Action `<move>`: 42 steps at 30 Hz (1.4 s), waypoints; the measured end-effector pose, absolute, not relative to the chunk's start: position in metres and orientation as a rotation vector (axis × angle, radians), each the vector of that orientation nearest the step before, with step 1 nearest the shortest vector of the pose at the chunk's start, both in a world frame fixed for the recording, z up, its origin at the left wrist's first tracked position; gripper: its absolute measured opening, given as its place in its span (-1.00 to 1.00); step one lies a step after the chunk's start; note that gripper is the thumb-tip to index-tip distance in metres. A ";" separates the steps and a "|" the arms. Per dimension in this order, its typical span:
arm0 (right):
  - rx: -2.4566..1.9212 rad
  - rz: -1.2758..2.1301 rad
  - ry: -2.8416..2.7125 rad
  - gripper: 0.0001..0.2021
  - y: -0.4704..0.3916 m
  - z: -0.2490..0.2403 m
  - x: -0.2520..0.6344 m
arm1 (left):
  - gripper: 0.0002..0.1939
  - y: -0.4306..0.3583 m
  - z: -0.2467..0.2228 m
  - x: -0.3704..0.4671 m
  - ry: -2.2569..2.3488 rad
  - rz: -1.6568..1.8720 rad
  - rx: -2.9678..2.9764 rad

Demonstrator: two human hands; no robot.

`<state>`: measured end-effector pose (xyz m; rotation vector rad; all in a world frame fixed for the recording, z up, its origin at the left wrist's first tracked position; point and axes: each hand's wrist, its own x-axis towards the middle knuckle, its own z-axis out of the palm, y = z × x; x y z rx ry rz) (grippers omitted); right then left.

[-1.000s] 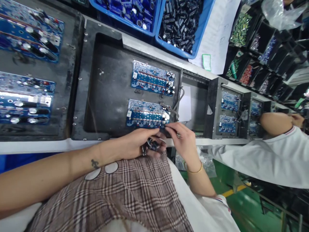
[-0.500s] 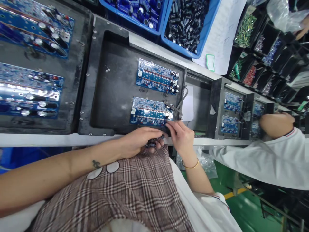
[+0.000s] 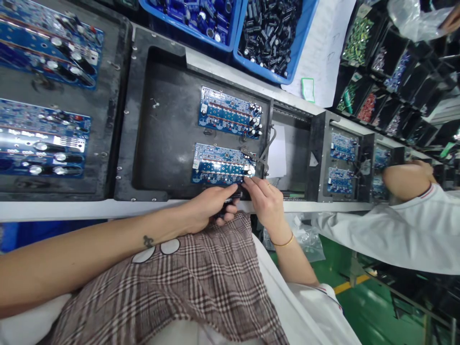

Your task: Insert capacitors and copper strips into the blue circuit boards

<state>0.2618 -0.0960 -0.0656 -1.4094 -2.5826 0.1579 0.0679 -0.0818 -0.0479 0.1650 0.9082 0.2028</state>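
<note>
Your apron: checked cloth, matt, creased. Your bracelet: shiny gold-coloured metal. Boards before you: glossy blue. Tray: matt black, scuffed. Capacitor bin: smooth blue plastic. Bag: clear, crinkled plastic.

the circuit boards are bright blue, speckled white and silver, with coppery brown stripes, and the tray is dull black. the apron is a plaid of brown, cream and near-black, with white ovals edged in black. the bracelet is gold, the tattoo dark. both bins are blue, one full of deep blue parts, the other of black ones, all with silvery ends. the label is white with a green border. the floor is green with a yellow stripe.
</note>
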 end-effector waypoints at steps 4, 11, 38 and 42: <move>-1.433 0.170 -2.644 -0.67 -0.098 -0.065 0.257 | -0.59 -0.081 -0.048 0.069 0.936 0.219 0.147; -1.502 0.406 -2.308 -0.68 -0.114 -0.027 0.242 | -0.54 -0.079 -0.046 0.072 0.890 0.185 0.130; -1.528 0.313 -2.422 -0.81 -0.083 -0.052 0.268 | -0.51 -0.071 -0.035 0.063 0.808 0.300 0.086; -1.372 0.523 -2.364 -0.71 -0.095 -0.028 0.245 | -0.43 -0.072 -0.034 0.065 0.849 0.321 0.155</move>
